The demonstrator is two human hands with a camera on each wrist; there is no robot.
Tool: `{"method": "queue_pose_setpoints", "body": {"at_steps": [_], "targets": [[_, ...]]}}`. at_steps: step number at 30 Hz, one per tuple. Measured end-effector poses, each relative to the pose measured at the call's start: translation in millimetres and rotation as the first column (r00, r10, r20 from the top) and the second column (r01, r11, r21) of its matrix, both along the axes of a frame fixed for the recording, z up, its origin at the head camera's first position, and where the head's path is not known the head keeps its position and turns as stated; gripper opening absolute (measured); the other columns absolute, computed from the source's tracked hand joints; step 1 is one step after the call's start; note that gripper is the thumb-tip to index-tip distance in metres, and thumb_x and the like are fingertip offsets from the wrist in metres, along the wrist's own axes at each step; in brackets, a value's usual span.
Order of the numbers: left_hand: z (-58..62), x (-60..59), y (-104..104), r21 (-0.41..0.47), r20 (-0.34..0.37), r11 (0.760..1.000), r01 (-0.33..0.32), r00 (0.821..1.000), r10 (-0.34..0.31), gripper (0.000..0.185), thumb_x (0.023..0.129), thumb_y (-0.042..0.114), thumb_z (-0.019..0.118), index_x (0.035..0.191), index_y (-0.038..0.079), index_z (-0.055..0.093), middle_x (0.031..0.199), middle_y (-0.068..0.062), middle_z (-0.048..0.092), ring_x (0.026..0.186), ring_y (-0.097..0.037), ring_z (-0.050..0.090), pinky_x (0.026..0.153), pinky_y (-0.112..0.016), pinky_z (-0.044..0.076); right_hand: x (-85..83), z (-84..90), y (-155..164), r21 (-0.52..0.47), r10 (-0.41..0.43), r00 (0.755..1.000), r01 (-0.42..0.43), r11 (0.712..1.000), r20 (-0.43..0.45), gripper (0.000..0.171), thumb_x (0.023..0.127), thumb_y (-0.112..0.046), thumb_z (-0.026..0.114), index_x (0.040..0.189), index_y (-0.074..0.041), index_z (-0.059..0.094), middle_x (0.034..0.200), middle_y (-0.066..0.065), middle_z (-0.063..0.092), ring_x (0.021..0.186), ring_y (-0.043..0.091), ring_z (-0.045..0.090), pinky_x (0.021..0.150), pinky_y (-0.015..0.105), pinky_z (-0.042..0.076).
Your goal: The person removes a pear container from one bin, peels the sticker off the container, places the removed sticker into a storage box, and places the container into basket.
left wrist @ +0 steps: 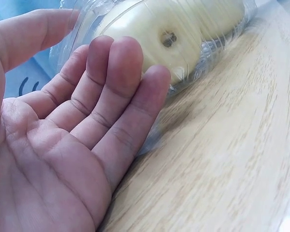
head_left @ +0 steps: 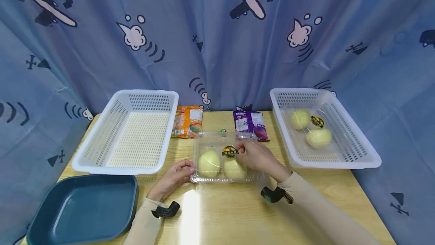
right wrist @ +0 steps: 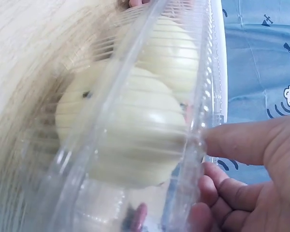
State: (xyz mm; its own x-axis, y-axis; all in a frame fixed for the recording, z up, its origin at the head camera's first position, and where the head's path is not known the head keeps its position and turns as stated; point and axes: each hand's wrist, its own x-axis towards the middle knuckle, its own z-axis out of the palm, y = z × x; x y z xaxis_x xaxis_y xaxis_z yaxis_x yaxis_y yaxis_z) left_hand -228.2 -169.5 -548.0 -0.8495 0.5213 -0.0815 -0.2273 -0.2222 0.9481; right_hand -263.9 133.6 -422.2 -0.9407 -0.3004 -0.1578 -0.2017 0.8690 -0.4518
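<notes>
A clear plastic fruit box (head_left: 253,177) sits in the middle of the table, with two pale yellow-green round fruits (head_left: 209,164) inside. On its lid is a black and gold sticker (head_left: 230,152). My left hand (head_left: 177,177) rests at the box's left front corner, palm up and fingers loosely bent; in the left wrist view the fingertips (left wrist: 125,58) are right at the box's side. My right hand (head_left: 256,156) is over the lid, its thumb and bent forefinger pinching at the sticker's right edge. From the right wrist view, the thumb (right wrist: 237,142) meets the lid while the other fingers curl beneath.
Behind the box lie an orange snack bag (head_left: 187,122) and a purple one (head_left: 250,124). A white basket (head_left: 125,169) stands left, above a dark blue tub (head_left: 134,199). In the right white basket (head_left: 340,165) is another clear box (head_left: 306,154) with two fruits and a sticker.
</notes>
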Motion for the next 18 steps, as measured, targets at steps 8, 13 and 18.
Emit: {"method": "queue_pose_setpoints", "body": {"at_steps": [8, 13, 18], "targets": [[-2.4, 2.2, 0.1, 0.007, -0.011, 1.000, -0.004, 1.000, 0.005, 0.010, 0.105, 0.007, 0.049, 0.111, 0.013, 0.056, 0.093, 0.009, 0.064, 0.085, -0.005, 0.062, 0.083, -0.026, 0.058, 9.2, -3.0, -1.8, 0.063, 0.027, 0.994, -0.020, 0.998, -0.109, 0.040, 0.093, -0.027, 0.071, 0.125, -0.002, 0.066, 0.112, 0.010, 0.066, 0.099, 0.024, 0.063, 0.081, 0.041, 0.056], [-1.6, 2.2, -0.4, 0.007, -0.013, 1.000, -0.007, 1.000, 0.007, 0.009, 0.105, 0.008, 0.050, 0.111, 0.012, 0.055, 0.093, 0.008, 0.064, 0.085, -0.005, 0.062, 0.083, -0.026, 0.058, 14.6, -3.0, -4.7, 0.095, 0.063, 0.979, -0.045, 0.994, -0.194, 0.031, 0.092, -0.024, 0.070, 0.112, -0.001, 0.071, 0.114, 0.014, 0.068, 0.102, 0.028, 0.066, 0.081, 0.044, 0.058], [1.0, 2.1, 0.1, -0.004, -0.010, 1.000, -0.003, 1.000, 0.002, 0.010, 0.105, 0.008, 0.049, 0.111, 0.013, 0.056, 0.093, 0.008, 0.064, 0.085, -0.005, 0.062, 0.083, -0.025, 0.058, 8.2, -2.9, -3.0, 0.025, 0.033, 0.994, -0.031, 0.999, -0.108, 0.026, 0.091, -0.023, 0.071, 0.109, -0.004, 0.070, 0.100, 0.006, 0.066, 0.090, 0.020, 0.060, 0.075, 0.036, 0.053]]}}
